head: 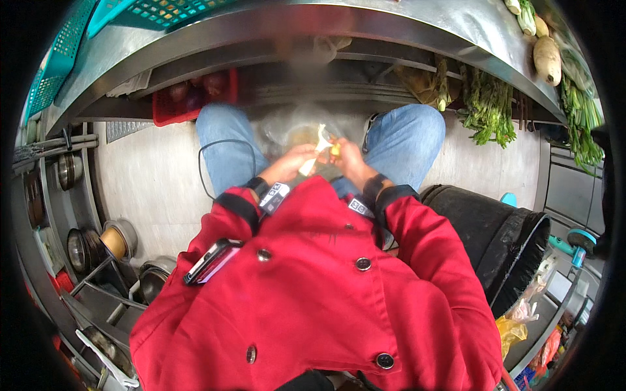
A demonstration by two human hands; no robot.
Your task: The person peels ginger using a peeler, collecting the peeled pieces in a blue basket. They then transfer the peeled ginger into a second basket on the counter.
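Observation:
Between my knees, my left hand [300, 159] grips a pale vegetable stalk [308, 166]; its upper end spreads into a thin light tip, and its exact kind is unclear. My right hand [349, 155] is close beside it, with the fingers closed around a small yellow object [335, 149] that is too blurred to name. Just beyond both hands, what looks like a clear plastic bag or liner [286, 124] lies low down; its contents are blurred.
A steel counter [313, 14] curves ahead, with a red basket [161, 105] of onions beneath it. Leafy green stalks [489, 112] hang at right, near a white radish [547, 61]. A black bin [469, 234] stands by my right side; metal bowls [80, 249] sit on left-hand shelves.

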